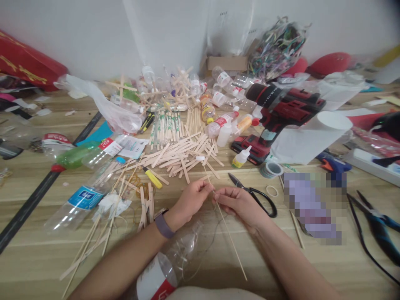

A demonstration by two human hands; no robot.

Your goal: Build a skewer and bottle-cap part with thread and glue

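Note:
Both hands meet over the table's near middle, fingertips pinched together on a thin wooden stick [231,238]. The stick slants from a white cap [200,158] at its upper end down to the lower right. My left hand [195,199], with a watch strap at the wrist, holds it from the left. Close beside it, my right hand [236,204] grips the stick just below. A thin dark thread hangs below the fingers. Under my left forearm lies a clear plastic bottle [158,277] with a white and red label.
Craft sticks [175,158] are heaped beyond my hands. Black scissors [262,200] lie right of my right hand, near a glue bottle [241,157] and a red drill [281,108]. Plastic bottles [84,198] lie left; pliers [379,221] lie far right.

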